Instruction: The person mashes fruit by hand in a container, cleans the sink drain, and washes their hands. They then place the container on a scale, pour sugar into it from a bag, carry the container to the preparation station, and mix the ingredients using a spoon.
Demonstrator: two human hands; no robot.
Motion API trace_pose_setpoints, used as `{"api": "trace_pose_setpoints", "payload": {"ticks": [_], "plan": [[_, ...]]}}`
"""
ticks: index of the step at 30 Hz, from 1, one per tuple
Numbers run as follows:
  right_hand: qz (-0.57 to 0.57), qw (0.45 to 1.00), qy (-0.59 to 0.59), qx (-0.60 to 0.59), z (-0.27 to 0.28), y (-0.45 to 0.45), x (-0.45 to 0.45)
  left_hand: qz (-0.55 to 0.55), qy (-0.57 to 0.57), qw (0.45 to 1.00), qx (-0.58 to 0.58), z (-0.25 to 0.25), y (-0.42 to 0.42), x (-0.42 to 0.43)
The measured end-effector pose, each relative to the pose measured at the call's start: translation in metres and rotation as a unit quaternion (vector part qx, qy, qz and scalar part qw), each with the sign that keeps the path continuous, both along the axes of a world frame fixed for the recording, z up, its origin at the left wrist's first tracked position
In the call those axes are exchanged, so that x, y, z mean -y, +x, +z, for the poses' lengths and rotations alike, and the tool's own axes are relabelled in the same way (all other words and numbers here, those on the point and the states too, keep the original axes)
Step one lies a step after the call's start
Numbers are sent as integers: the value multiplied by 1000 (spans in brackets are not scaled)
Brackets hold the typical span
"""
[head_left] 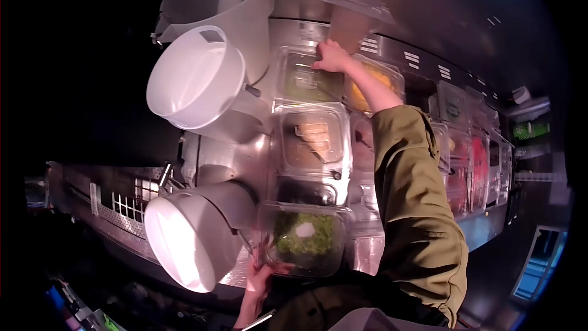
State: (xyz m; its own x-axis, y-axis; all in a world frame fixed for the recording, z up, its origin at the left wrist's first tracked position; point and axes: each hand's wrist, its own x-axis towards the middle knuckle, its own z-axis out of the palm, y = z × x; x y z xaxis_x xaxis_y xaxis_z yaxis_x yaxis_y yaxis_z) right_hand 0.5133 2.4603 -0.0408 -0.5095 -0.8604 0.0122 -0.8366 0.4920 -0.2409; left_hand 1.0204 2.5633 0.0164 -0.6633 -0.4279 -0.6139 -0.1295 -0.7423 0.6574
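My left hand [258, 273] is at the lower left corner of a clear plastic container [340, 257] of chopped greens with a small white heap on top. Its fingers wrap around that corner. My right arm, in an olive sleeve, reaches across the counter. My right hand [334, 58] is at the top edge of a lidded clear container [294, 86] with greenish contents. Its fingers curl down at the clear lid; their exact hold is partly hidden. Between the hands sits a clear-lidded container [285, 147] with pale tan pieces inside.
White buckets [184, 86] [184, 239] and a large translucent tub [257, 37] stand along the left. A lidded container of yellow food [373, 79] and several other food containers line the right side. A blurred clear container [355, 18] is beyond my right hand.
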Motion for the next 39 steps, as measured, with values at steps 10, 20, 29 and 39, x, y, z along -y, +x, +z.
{"api": "trace_pose_setpoints", "payload": {"ticks": [10, 20, 29, 39], "plan": [[-8, 978, 195, 79, 10, -15, 24, 35, 50, 998, -17, 6, 4, 4], [-5, 988, 38, 150, 46, -12, 16, 37, 53, 998, -1, 11, 6, 2], [-28, 998, -24, 42, 102, 3, 0, 52, 40, 997, -37, 15, 13, -5], [-87, 993, 7, 81, 213, 66, -84, 62, -40, 997, 1, 43, 45, -32]]}}
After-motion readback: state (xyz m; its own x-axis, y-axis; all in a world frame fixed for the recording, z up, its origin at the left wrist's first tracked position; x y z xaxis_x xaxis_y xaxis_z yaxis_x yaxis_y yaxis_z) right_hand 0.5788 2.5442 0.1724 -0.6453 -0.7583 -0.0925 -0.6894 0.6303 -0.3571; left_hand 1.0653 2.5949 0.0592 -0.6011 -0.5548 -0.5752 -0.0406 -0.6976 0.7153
